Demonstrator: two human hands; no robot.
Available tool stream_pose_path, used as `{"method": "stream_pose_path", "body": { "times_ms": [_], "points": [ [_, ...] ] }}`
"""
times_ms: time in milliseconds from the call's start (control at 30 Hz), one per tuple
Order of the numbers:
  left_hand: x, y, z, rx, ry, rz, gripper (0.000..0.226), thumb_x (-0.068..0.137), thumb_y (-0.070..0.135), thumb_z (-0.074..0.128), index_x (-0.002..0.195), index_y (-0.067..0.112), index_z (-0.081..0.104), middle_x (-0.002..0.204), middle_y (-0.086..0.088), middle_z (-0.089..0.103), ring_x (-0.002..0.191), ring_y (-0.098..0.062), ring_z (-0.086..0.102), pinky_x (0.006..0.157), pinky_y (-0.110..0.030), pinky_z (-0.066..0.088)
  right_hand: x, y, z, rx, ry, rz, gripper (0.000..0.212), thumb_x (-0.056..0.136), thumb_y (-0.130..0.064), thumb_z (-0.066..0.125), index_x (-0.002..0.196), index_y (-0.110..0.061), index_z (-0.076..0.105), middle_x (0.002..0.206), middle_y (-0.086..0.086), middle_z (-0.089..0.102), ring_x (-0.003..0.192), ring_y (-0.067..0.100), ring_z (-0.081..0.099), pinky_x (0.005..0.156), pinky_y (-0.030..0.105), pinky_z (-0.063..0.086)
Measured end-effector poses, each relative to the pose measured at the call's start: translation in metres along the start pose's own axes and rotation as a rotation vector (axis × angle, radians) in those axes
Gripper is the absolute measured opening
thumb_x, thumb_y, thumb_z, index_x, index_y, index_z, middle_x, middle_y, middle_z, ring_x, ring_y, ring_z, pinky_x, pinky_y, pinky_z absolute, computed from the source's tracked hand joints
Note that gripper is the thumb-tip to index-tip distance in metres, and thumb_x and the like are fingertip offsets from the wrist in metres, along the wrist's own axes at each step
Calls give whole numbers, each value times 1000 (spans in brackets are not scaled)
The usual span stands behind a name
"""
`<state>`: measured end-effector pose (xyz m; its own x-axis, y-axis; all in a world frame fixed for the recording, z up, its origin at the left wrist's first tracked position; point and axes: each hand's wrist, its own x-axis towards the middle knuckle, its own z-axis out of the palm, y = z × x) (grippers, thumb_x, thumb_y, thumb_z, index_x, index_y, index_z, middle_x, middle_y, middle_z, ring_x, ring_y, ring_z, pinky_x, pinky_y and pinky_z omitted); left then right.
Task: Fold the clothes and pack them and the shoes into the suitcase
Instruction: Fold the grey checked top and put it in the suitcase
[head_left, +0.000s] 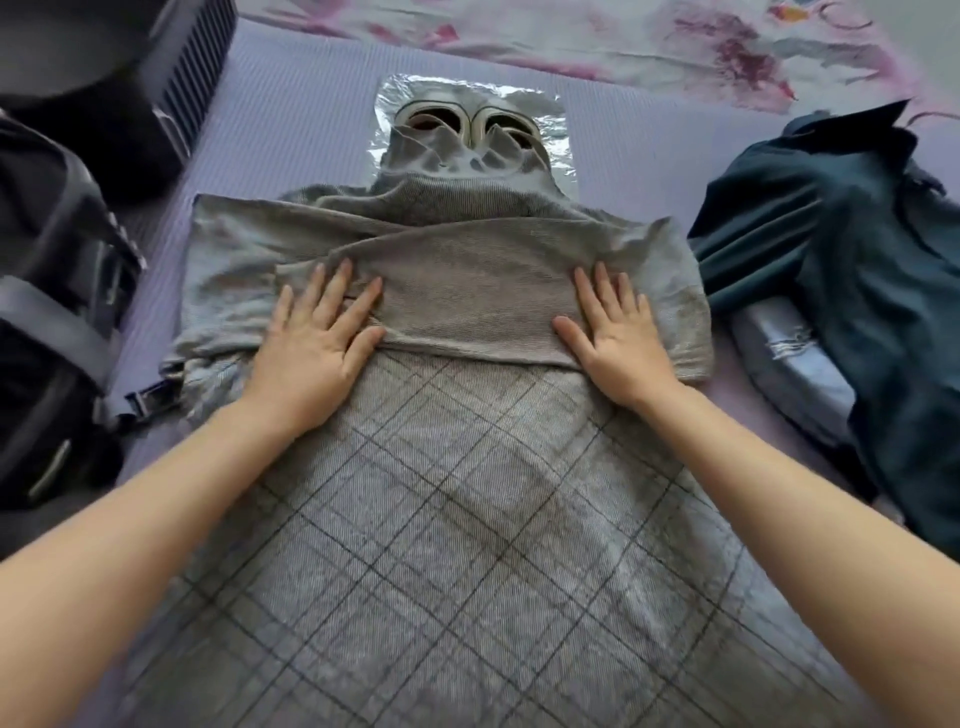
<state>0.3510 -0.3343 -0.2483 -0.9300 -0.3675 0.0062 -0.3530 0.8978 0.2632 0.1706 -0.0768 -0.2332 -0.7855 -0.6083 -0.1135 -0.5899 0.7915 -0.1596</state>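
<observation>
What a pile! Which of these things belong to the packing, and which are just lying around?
Belongs: grey garment under left hand and right hand; shoes in clear bag; teal clothes; pale blue garment; suitcase.
Lying about: floral sheet; purple bed cover.

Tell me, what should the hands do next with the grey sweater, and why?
Probably fold the checked bottom part up over the sleeves. The left hand and right hand lie flat on the sleeves, which are already folded across the grey sweater. Its long bottom part lies spread out toward the person, so it likely needs folding before packing.
</observation>
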Motion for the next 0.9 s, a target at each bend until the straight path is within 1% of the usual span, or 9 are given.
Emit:
{"method": "stream_pose_path", "body": {
  "times_ms": [100, 233, 333, 400, 467, 633, 767, 833, 900],
  "points": [
    [1, 0, 1, 40, -62, -37, 55, 99, 45, 20, 149, 34, 1, 157, 3, -13, 144, -16, -16, 115, -38, -12, 4, -1, -2, -37, -48, 22, 68, 95, -60, 20, 151, -31, -6, 159, -1, -12, 146, 19, -14, 116, 36, -10],
    [-3, 11, -14, 5, -121, -74, 56, 100, 44, 23, 150, 30, 4, 157, 1, -14, 144, -17, -16, 115, -41, -12, 0, -14, -14, -40, -136, 92, 69, 97, -57, 23, 151, -29, -9, 158, 1, -19, 145, 24, -16, 117, 41, -10],
    [-40, 23, -29, -225, 36, -128, 58, 97, 29, 44, 149, 22, 20, 159, -6, 3, 146, -20, -3, 118, -41, -2, -20, -52, -28, 150, -64, 119, 67, 99, -46, 33, 152, -28, -4, 158, 0, -20, 146, 24, -14, 117, 44, -6],
    [-87, 27, -35, -406, 194, -168, 52, 91, 14, 55, 141, 15, 39, 154, -9, 24, 145, -23, 14, 118, -39, 9, -39, -90, -35, 227, 23, 7, 62, 100, -41, 38, 152, -27, 8, 160, -2, -9, 146, 20, -4, 117, 41, 1],
    [-136, 21, -36, -487, 276, -224, 46, 86, 5, 62, 130, 10, 52, 146, -12, 39, 138, -27, 30, 115, -37, 18, -52, -130, -39, 309, 19, -71, 56, 100, -37, 40, 151, -23, 20, 160, -3, 4, 145, 19, 6, 117, 38, 9],
    [-211, -9, -32, -560, 371, -381, 47, 78, -1, 69, 123, 6, 56, 128, -12, 50, 119, -28, 48, 103, -19, 25, -58, -222, -37, 315, -90, -193, 48, 100, -34, 42, 144, -15, 38, 155, 5, 25, 140, 23, 21, 113, 37, 22],
    [-219, -15, -39, -688, 344, -563, 49, 79, 12, 72, 124, 9, 53, 115, -6, 56, 112, -26, 49, 99, -33, 36, -48, -277, -36, 317, -110, -139, 45, 99, -29, 41, 141, -12, 40, 143, 9, 42, 128, 26, 42, 100, 38, 39],
    [-215, -14, -43, -793, 353, -613, 47, 77, 14, 75, 120, 13, 56, 96, 0, 61, 101, -27, 55, 92, -39, 44, -39, -297, -32, 290, -106, -72, 44, 98, -28, 41, 139, -11, 42, 140, 9, 45, 124, 28, 47, 93, 39, 42],
    [-210, -15, -42, -781, 320, -624, 43, 74, 18, 78, 112, 15, 58, 80, 7, 59, 91, -27, 58, 84, -40, 47, -30, -314, -24, 238, -109, -17, 41, 97, -27, 42, 134, -10, 45, 134, 12, 50, 119, 31, 51, 89, 38, 44]
  ]
}}
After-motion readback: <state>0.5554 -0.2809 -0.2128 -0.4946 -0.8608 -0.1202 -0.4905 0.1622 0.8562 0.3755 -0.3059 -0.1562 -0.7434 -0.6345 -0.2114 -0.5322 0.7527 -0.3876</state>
